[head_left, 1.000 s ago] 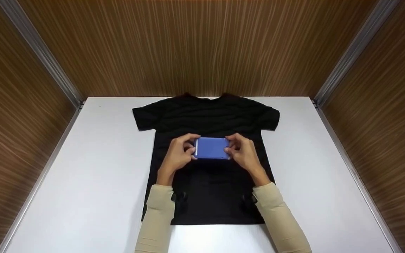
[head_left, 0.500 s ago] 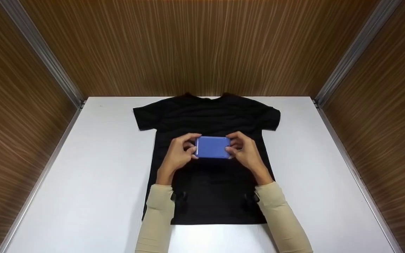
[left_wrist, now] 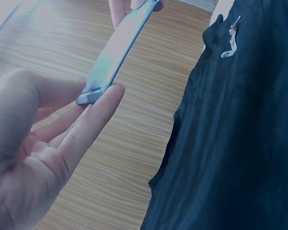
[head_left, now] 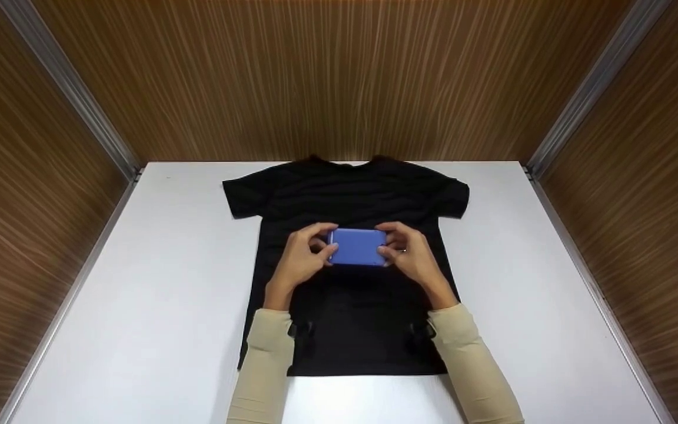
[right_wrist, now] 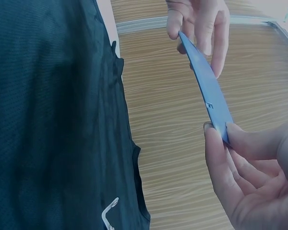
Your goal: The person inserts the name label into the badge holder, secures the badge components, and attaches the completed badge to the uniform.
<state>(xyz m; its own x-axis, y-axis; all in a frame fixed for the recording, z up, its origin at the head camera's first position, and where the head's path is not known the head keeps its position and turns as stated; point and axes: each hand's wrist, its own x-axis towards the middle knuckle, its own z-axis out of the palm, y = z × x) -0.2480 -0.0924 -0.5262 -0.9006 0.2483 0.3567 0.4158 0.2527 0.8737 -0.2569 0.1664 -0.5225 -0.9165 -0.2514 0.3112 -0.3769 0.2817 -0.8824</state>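
Left hand [head_left: 305, 256] and right hand [head_left: 412, 254] pinch a blue case [head_left: 358, 247] by its ends above a black shirt [head_left: 354, 330]; even pressure should steady it.

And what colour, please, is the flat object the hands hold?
The flat object is blue, showing best in the head view.

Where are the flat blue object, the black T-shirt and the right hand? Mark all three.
Flat blue object [head_left: 358, 247]: head view, middle of the broad face toward the camera.
Black T-shirt [head_left: 348, 294]: head view, on the torso part.
Right hand [head_left: 416, 258]: head view, between its knuckles and wrist.
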